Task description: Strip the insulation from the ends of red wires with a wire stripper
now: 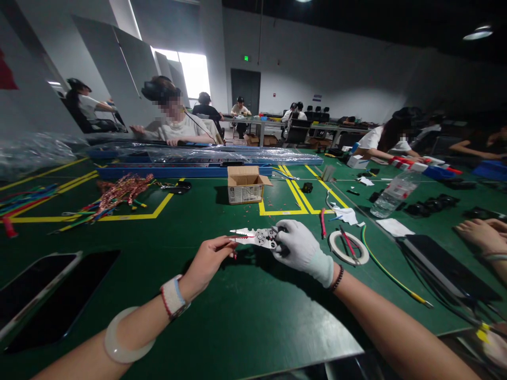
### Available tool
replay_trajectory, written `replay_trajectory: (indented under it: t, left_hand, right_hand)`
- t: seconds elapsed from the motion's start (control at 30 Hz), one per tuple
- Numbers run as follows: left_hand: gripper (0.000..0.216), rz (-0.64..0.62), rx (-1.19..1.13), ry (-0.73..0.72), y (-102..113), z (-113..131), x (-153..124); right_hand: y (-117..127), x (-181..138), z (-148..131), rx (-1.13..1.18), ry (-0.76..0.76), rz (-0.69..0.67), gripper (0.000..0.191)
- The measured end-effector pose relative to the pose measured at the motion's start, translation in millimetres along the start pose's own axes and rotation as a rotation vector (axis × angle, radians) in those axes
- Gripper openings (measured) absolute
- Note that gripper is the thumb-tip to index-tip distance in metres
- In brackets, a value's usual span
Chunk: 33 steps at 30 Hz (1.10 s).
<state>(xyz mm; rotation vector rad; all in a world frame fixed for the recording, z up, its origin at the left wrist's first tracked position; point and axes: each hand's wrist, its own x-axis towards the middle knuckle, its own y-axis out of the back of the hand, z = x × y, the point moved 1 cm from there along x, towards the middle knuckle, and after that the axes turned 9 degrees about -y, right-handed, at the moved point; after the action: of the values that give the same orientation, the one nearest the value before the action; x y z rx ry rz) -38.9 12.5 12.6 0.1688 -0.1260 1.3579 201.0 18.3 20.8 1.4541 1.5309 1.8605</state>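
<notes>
My right hand [299, 248], in a white glove, is wrapped around the handles of a silver wire stripper [259, 237], whose jaws point left over the green table. My left hand [208, 261] is bare and closed in a pinch at the tips of those jaws. A thin red wire [246, 237] shows along the jaws and runs to the left fingertips; most of it is hidden by the fingers and the tool. Beyond the hands stands an open cardboard box [245, 192]. Right of the glove lies a white tape roll [348, 247] with a red-handled tool [349, 245] across it.
Stripped copper wires [122, 195] lie in a heap at the left, near a dark phone-like slab [63, 301]. A green-yellow cable [390, 272], a plastic bottle [394, 194] and a black power bank-like box [451, 266] are on the right. A person [174, 119] sits opposite.
</notes>
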Motion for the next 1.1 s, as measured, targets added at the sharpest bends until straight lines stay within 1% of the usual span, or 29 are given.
replay_trajectory:
  t: [0.1, 0.23, 0.37, 0.5, 0.67, 0.73, 0.83, 0.9, 1.1]
  left_hand:
    - [0.014, 0.001, -0.020, 0.019, -1, -1, 0]
    - [0.017, -0.013, -0.057, 0.067, -3, -1, 0]
    - [0.019, -0.084, -0.137, 0.122, -5, -2, -1]
    - [0.020, -0.174, -0.270, 0.163, -6, -3, -2]
    - [0.022, -0.209, -0.383, 0.238, -3, -3, -2]
    - [0.022, -0.233, -0.382, 0.266, -2, -1, -2]
    - [0.024, -0.246, -0.369, 0.284, -3, 3, -4]
    - [0.026, -0.247, -0.365, 0.281, -4, 6, -5]
    - [0.026, -0.284, -0.320, 0.267, -7, 5, -6]
  right_hand:
    - [0, 1, 2, -0.036, 0.006, 0.013, 0.009]
    - [4, 2, 6, -0.115, 0.029, -0.001, 0.009]
    - [7, 1, 8, -0.163, 0.055, 0.003, 0.010]
    - [7, 1, 10, -0.165, 0.061, 0.017, 0.011]
    - [8, 5, 11, -0.126, 0.111, 0.083, 0.010]
    - [9, 6, 10, -0.110, 0.114, 0.102, 0.016]
    - [12, 6, 8, -0.107, 0.099, 0.121, 0.032]
    - [13, 5, 7, -0.113, 0.087, 0.122, 0.039]
    - [15, 3, 1, -0.097, 0.058, 0.083, 0.047]
